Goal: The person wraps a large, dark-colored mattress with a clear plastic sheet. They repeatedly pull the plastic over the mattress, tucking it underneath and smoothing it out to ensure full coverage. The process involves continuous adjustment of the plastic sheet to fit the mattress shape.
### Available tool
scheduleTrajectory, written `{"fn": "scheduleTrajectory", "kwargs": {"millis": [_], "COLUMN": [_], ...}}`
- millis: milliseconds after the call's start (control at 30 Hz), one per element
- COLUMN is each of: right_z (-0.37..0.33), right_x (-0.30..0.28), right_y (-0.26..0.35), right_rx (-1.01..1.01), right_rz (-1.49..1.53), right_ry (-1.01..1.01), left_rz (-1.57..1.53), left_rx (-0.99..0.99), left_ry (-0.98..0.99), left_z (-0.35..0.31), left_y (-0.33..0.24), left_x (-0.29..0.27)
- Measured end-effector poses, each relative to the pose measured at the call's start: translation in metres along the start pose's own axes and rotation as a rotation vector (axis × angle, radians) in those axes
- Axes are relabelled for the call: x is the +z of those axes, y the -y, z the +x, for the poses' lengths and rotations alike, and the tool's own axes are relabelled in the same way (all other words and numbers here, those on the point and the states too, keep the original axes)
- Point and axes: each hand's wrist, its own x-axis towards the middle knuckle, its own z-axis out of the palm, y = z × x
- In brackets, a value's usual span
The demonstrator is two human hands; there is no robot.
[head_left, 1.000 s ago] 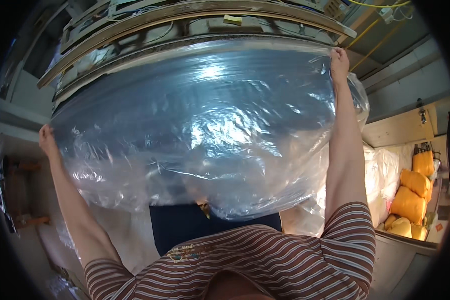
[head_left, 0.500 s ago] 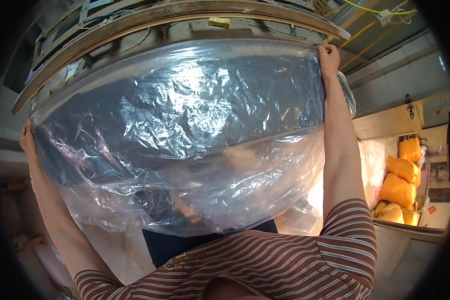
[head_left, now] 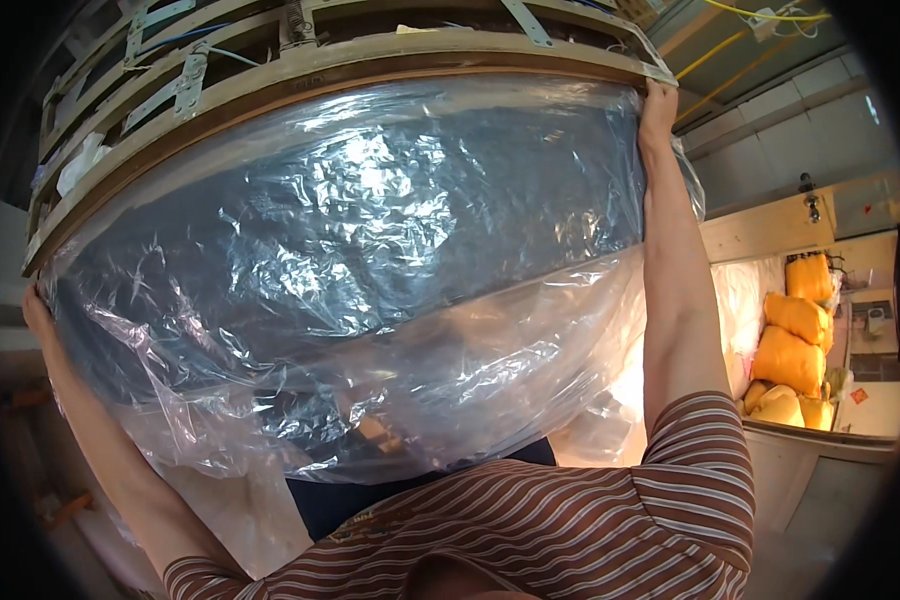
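A large sheet of clear, crinkled plastic film (head_left: 370, 210) stretches across the space before me, with a dark layer showing behind its far part. Its near part hangs in loose folds toward my waist. My left hand (head_left: 38, 310) is closed at the film's left edge, just below the left end of a long wooden beam (head_left: 300, 82). At the far right corner my right hand (head_left: 658, 112) is closed on the film, its fingertips close to the beam's right end. The beam lies along the film's far edge and hides it.
Behind the beam is a slatted wooden frame with metal brackets (head_left: 190, 85), a spring (head_left: 297, 22) and wires. Several yellow-orange bundles (head_left: 790, 355) are stacked at the right, beyond a light wooden board (head_left: 770, 225). Yellow cables (head_left: 715, 55) run at the upper right.
The wooden beam and its frame have come down toward me, closing the gap above the film's far edge. My left hand has moved slightly nearer and left; my right hand stays at its corner.
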Motion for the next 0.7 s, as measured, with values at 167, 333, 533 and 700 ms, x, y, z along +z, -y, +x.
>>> {"fn": "scheduleTrajectory", "kwargs": {"millis": [167,333,533,700], "right_z": [-0.015,-0.021,-0.096,-0.146], "right_x": [0.012,-0.047,-0.095,-0.142], "right_y": [0.02,0.039,0.127,0.207], "right_rx": [-0.147,-0.309,0.088,0.164], "right_rz": [-0.2,-0.604,0.335,0.502], "right_ry": [0.082,0.432,0.965,1.038], "left_rz": [0.0,-0.267,-0.264,1.014], "left_rx": [-0.039,0.007,-0.138,0.395], "left_ry": [0.127,0.347,0.201,-0.012], "left_z": [0.005,-0.082,-0.039,-0.095], "left_y": [-0.003,-0.069,-0.025,-0.08], "left_x": [-0.036,-0.014,-0.197,-0.139]}}
